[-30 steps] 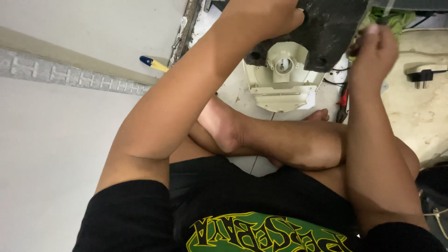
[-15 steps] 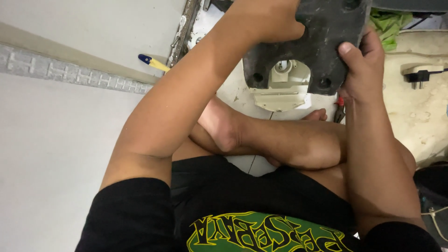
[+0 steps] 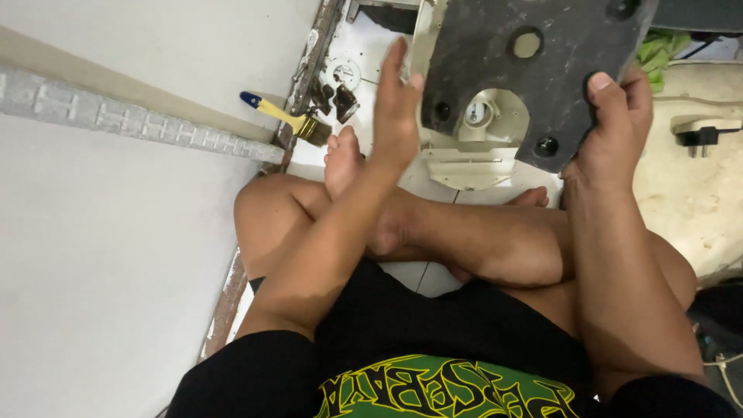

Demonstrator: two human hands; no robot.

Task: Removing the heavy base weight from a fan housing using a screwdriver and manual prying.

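Right hand [image 3: 611, 135]: gripping the dark grey plate [image 3: 534, 70] by its lower right edge — thumb on its face.
Left hand [image 3: 396, 108]: fingers straightened, flat beside the plate's left edge.
Plate: hanging tilted over a cream housing [image 3: 472, 147].
Brush [image 3: 282, 116]: lying left — blue tip, yellow handle.

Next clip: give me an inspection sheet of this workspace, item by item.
Surface: white tiled floor, person seated cross-legged on it.
Job's things: dark grey flat plate with round holes, held tilted above a cream plastic housing.
Clutter: blue-handled paintbrush; small metal parts; green cloth.
Grippers: right hand grips the plate's lower edge; left hand open, flat beside the plate's left edge.
Cables: dark plug at right.
Surroundings: pale wall panel at left.
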